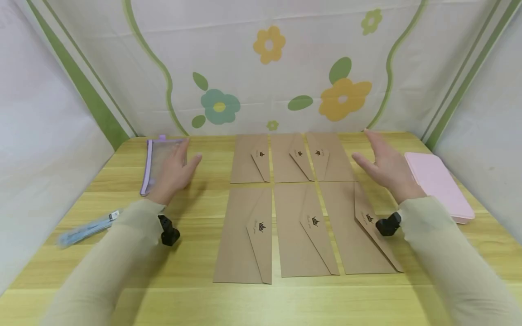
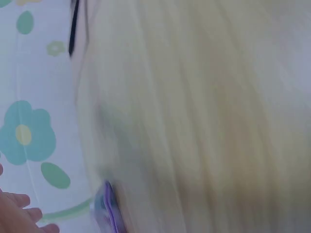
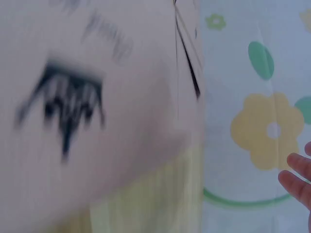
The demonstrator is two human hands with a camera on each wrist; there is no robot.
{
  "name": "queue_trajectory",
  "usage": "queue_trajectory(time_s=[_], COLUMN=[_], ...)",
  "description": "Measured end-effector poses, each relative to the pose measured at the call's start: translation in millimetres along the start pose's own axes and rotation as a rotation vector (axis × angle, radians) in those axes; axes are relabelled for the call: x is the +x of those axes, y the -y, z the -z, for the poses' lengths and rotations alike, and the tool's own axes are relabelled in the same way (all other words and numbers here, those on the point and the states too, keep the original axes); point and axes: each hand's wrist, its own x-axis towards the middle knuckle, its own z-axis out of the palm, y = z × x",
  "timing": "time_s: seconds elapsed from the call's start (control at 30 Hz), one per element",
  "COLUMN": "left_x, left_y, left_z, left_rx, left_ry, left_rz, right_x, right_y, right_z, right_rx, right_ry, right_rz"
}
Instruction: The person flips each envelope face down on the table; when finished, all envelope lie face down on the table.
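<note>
Several brown paper envelopes (image 1: 244, 244) lie in two rows on the wooden table, each with a black crown printed on its pointed flap. On the left, my left hand (image 1: 176, 168) hovers with fingers extended over a mesh zip pouch (image 1: 157, 156) with purple edging, partly covering it. My right hand (image 1: 385, 167) is held between the envelopes and a pink case (image 1: 438, 183), fingers extended and thumb spread. Neither hand holds anything. The right wrist view shows a blurred crown print on an envelope (image 3: 131, 111) up close, with fingertips (image 3: 294, 182) at its edge.
A blue item in clear wrapping (image 1: 87, 228) lies at the left beside the left forearm. Behind the table (image 1: 175, 290) hangs a white cloth (image 1: 302, 54) with printed flowers, and white cloth walls stand at both sides.
</note>
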Motion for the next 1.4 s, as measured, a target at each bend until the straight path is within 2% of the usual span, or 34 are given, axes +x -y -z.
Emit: queue_trajectory(time_s=[0.13, 0.33, 0.47, 0.63, 0.73, 0.83, 1.07, 1.23, 1.4], left_x=[4.0, 10.0, 16.9, 22.7, 26.8, 30.6, 38.0, 42.7, 45.4], left_y=[-8.6, -19.3, -24.5, -34.0, -38.6, -40.4, -37.9, -38.9, -40.4], left_z=[-4.4, -14.5, -22.0, -27.3, -29.5, -31.4, -38.1, -42.4, -48.4], left_rx=[-0.184, -0.363, -0.435, -0.501, -0.533, -0.572, -0.634, -0.748, -0.825], left_ry=[-0.039, -0.086, -0.086, -0.078, -0.076, -0.063, -0.049, 0.001, 0.058], left_rz=[0.011, 0.011, 0.035, 0.072, 0.084, 0.123, 0.185, 0.221, 0.257], right_x=[6.4, 17.3, 23.7, 29.4, 32.1, 35.1, 44.1, 46.1, 47.9], right_y=[16.4, 34.8, 45.3, 60.8, 69.9, 78.8, 99.4, 113.3, 121.3], right_z=[-9.9, -24.8, -36.4, -50.5, -55.5, -59.8, -74.7, -81.3, -89.3], right_rx=[0.113, 0.250, 0.284, 0.340, 0.392, 0.488, 0.815, 0.993, 1.103], right_ry=[-0.047, -0.073, -0.071, -0.085, -0.094, -0.086, -0.083, -0.086, -0.046], right_rz=[0.005, -0.004, 0.017, 0.081, 0.082, 0.044, -0.072, -0.244, -0.389])
